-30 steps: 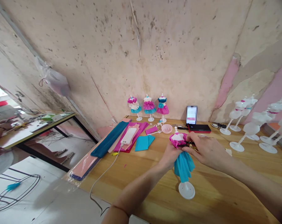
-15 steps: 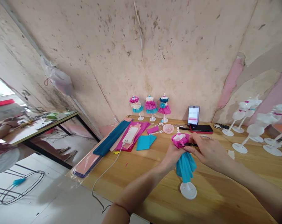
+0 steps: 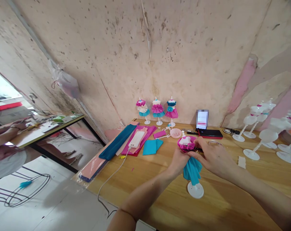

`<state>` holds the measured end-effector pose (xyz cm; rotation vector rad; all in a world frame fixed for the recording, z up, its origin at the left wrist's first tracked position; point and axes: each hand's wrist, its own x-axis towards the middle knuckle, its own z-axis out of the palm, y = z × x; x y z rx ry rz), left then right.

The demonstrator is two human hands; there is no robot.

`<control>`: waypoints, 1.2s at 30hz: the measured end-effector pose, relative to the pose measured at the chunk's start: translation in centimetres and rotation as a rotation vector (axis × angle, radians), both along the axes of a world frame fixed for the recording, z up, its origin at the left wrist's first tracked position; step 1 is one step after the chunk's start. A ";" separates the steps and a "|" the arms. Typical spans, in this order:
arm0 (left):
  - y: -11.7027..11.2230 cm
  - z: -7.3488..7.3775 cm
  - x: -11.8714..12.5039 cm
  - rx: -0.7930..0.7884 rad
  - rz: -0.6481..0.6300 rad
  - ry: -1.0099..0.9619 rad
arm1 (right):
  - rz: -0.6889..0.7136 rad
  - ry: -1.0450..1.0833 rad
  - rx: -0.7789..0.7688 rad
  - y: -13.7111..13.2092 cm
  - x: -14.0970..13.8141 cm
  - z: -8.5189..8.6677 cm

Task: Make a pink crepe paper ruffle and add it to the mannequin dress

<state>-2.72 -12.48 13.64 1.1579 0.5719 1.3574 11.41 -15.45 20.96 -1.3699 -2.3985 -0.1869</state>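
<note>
A miniature dress form (image 3: 195,190) on a round white base wears a blue crepe-paper skirt (image 3: 192,173) and a magenta ruffle (image 3: 181,145) around its top. My left hand (image 3: 177,162) is closed around its waist, just under the ruffle. In my right hand (image 3: 212,158) is a slim dark tool (image 3: 198,149), pinched between thumb and fingers, its tip against the ruffle. My fingers cover much of the tool, so its exact kind is unclear. The form leans, its base toward me.
Three dressed forms (image 3: 158,110) stand by the wall, beside a pink bowl (image 3: 175,133) and a propped phone (image 3: 202,120). Folded crepe paper (image 3: 118,141) and a white power strip (image 3: 136,139) lie left. Bare white forms (image 3: 251,154) stand right. Another person's arm (image 3: 3,134) rests at a far-left table.
The camera view has shifted slightly. The form's base has swung up and away a little, and the tool's tip sits further across the ruffle. Both hands keep their hold.
</note>
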 end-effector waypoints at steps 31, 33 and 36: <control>-0.1 0.1 -0.1 -0.134 0.053 0.030 | -0.090 0.001 0.037 -0.1 -1.3 -0.7; -0.1 0.3 -0.1 -0.133 0.056 0.028 | -0.090 0.014 0.033 -0.1 -1.4 -0.7; -0.1 0.3 -0.1 -0.119 0.045 0.023 | -0.101 0.016 0.050 0.0 -1.4 -0.7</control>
